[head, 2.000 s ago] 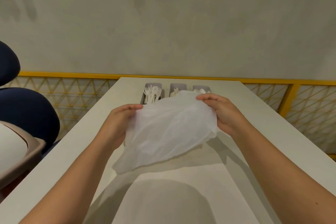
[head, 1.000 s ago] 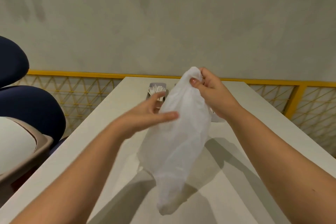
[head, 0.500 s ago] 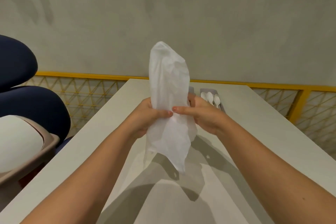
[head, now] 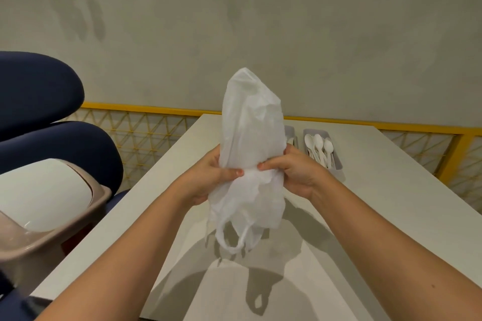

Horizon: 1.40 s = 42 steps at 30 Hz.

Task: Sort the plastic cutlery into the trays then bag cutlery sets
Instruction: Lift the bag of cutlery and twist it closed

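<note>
A thin white plastic bag [head: 251,122] stands upright in the air above the white table [head: 378,211]. My left hand [head: 208,180] and my right hand [head: 294,172] both pinch it around its middle, thumbs nearly touching. Its closed end points up and its handle loops [head: 234,238] hang below my hands. Behind the bag, a grey tray [head: 336,161] holds several white plastic spoons [head: 318,146]. A second grey tray [head: 290,134] peeks out beside the bag, mostly hidden.
A tan bin with a white swing lid [head: 44,203] stands at the table's left edge. Dark blue chairs [head: 60,117] sit behind it. A yellow mesh railing [head: 427,135] runs along the far and right sides, close to a grey wall.
The bag went from spread flat between my hands to gathered and turned upright. My hands came together around its middle, and the handle loops now dangle below.
</note>
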Each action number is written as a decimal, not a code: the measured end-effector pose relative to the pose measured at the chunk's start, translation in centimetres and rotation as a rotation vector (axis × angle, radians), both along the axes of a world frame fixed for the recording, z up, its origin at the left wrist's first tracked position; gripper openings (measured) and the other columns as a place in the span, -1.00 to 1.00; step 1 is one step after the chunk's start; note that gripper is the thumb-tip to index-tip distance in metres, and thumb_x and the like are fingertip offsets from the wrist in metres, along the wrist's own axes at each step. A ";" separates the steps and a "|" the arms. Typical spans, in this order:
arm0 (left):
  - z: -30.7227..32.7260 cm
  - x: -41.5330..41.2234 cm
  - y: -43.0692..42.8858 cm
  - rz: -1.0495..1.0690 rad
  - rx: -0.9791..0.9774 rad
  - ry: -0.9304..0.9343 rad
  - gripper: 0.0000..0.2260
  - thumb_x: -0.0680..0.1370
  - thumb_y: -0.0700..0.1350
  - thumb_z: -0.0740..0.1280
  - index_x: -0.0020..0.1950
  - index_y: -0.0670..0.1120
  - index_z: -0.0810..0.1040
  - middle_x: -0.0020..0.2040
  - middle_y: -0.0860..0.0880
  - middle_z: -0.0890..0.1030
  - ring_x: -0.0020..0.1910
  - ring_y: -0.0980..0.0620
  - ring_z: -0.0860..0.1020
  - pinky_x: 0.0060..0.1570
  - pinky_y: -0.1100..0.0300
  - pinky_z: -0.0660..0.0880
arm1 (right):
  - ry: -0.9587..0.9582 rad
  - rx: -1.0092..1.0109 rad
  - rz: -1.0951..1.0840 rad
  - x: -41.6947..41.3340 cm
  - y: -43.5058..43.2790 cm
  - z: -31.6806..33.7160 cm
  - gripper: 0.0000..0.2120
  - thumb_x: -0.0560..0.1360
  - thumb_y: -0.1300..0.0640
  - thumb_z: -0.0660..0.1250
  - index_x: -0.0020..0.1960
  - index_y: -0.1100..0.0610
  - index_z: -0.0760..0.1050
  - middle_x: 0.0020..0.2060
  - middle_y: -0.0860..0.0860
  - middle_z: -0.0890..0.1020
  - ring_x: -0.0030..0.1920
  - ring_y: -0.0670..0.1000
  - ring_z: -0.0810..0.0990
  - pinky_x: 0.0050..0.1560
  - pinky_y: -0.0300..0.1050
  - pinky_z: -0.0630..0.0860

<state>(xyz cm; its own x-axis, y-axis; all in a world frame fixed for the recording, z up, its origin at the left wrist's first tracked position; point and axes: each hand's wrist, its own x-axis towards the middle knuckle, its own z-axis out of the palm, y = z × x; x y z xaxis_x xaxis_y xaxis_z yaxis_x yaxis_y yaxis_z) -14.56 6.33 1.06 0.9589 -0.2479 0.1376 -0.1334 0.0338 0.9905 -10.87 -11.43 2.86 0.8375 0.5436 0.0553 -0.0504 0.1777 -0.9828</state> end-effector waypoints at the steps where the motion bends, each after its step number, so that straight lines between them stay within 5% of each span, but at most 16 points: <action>1: 0.0 -0.1 0.4 0.016 -0.004 0.009 -0.49 0.36 -0.28 0.35 0.30 -0.06 0.44 0.09 -0.09 0.63 0.05 -0.10 0.62 -0.07 0.04 0.58 | -0.027 -0.008 -0.003 -0.2 0.2 0.0 -0.68 0.43 0.51 0.24 0.00 0.15 0.53 -0.04 0.08 0.63 -0.01 0.08 0.61 0.03 -0.06 0.57; 5: 0.4 -1.5 1.4 0.230 -0.002 0.137 -0.83 0.56 -0.37 0.18 0.10 -0.41 0.46 -0.44 0.04 0.62 -0.48 0.23 0.57 -0.47 0.38 0.48 | -0.422 -0.229 0.016 -0.6 1.2 0.0 -0.89 0.48 0.27 0.31 -0.06 0.20 0.61 0.00 0.08 0.56 0.01 0.05 0.55 -0.03 -0.14 0.54; 7: 0.2 -1.8 2.2 0.363 -0.097 0.288 -0.79 0.62 -0.23 0.13 0.08 -0.33 0.48 -0.36 -0.04 0.55 -0.58 0.23 0.53 -0.60 0.38 0.42 | -0.642 -0.441 -0.036 -0.3 1.7 -0.2 -0.85 0.52 0.31 0.28 -0.03 0.28 0.63 0.08 0.04 0.45 0.07 -0.01 0.46 0.03 -0.13 0.48; 11: 1.5 -2.5 3.3 0.222 -0.186 0.501 -0.56 0.54 0.21 0.17 0.10 -0.13 0.55 -0.02 -0.10 0.63 -0.08 -0.05 0.60 -0.11 0.13 0.50 | -1.019 -0.793 -0.131 0.0 2.5 -0.3 -0.66 0.52 0.41 0.19 0.13 0.14 0.62 0.22 0.04 0.43 0.20 -0.01 0.41 0.20 -0.08 0.46; 13: 1.7 -2.6 3.4 0.128 -0.134 0.429 -0.60 0.52 0.14 0.26 0.28 -0.03 0.44 0.13 -0.04 0.58 0.08 -0.07 0.57 0.03 0.07 0.48 | -1.050 -0.811 -0.150 0.1 2.7 -0.4 -0.65 0.52 0.41 0.20 0.14 0.13 0.62 0.26 0.01 0.40 0.25 0.00 0.39 0.21 -0.13 0.46; 15: 1.4 -2.4 4.0 0.083 -0.131 0.303 -0.44 0.50 -0.19 0.36 0.41 0.18 0.26 0.14 -0.01 0.54 0.09 -0.08 0.60 -0.01 0.05 0.55 | -1.000 -0.719 -0.172 0.3 3.1 -0.4 -0.63 0.52 0.43 0.18 0.09 0.11 0.65 0.22 0.01 0.41 0.22 -0.02 0.37 0.16 -0.25 0.41; 17: 1.0 -2.2 4.5 0.074 -0.144 0.173 -0.31 0.38 -0.38 0.37 0.31 0.26 0.34 0.14 -0.08 0.54 -0.05 -0.12 0.62 -0.16 0.07 0.60 | -0.836 -0.583 -0.184 0.6 3.8 0.0 -0.63 0.53 0.43 0.15 0.05 0.11 0.66 0.16 -0.01 0.42 0.17 -0.05 0.37 0.08 -0.35 0.37; 21: 1.0 -2.0 5.5 0.213 -0.125 0.078 -0.63 0.42 -0.43 0.34 0.03 0.03 0.54 0.01 -0.07 0.57 -0.17 -0.09 0.58 -0.28 0.11 0.59 | -0.234 -0.157 -0.006 1.3 4.3 1.2 -0.70 0.53 0.34 0.11 -0.11 0.18 0.61 0.00 0.04 0.58 0.00 0.04 0.53 -0.13 -0.19 0.54; 24: 0.5 -1.0 6.3 0.341 0.115 0.037 -0.65 0.50 -0.36 0.30 0.18 0.00 0.54 0.04 0.00 0.56 -0.07 0.01 0.58 -0.07 0.12 0.59 | 0.051 0.022 0.145 2.9 5.1 1.2 -0.69 0.58 0.05 0.08 -0.07 0.17 0.55 -0.02 0.09 0.60 0.01 0.10 0.56 -0.03 0.08 0.56; 27: 0.4 0.5 6.6 0.424 0.279 -0.014 -0.49 0.46 -0.30 0.38 0.34 0.07 0.41 0.13 0.11 0.46 0.10 0.02 0.50 0.13 0.06 0.53 | 0.013 -0.170 0.154 4.8 7.3 0.4 -0.55 0.43 -0.20 0.30 0.23 0.01 0.42 0.13 0.03 0.58 0.11 0.11 0.59 0.12 0.22 0.54; 30: 0.2 2.0 7.3 0.455 0.329 0.003 -0.35 0.41 -0.27 0.43 0.41 0.12 0.29 0.25 0.03 0.36 0.21 -0.05 0.43 0.21 -0.04 0.48 | -0.066 -0.287 0.159 5.9 9.7 0.1 -0.46 0.46 0.20 0.39 0.33 -0.13 0.28 0.24 0.05 0.42 0.12 0.15 0.56 0.00 0.10 0.61; 35: 0.0 3.4 10.1 0.539 0.293 0.103 -0.23 0.38 -0.24 0.48 0.45 0.16 0.18 0.27 0.04 0.30 0.24 -0.05 0.39 0.21 0.03 0.47 | -0.077 -0.302 0.176 8.0 13.1 -0.5 -0.34 0.42 0.46 0.28 0.28 -0.18 0.27 0.26 0.10 0.35 0.18 0.21 0.50 -0.03 0.05 0.61; 42: 0.8 1.8 15.5 0.629 0.171 0.239 -0.09 0.33 -0.20 0.53 0.50 0.16 0.06 0.37 0.01 0.31 0.29 -0.06 0.40 0.24 -0.04 0.47 | -0.098 -0.253 0.246 8.4 18.7 0.8 -0.62 0.44 0.52 0.17 -0.04 0.10 0.57 -0.06 0.05 0.58 -0.13 0.01 0.58 -0.23 -0.26 0.57</action>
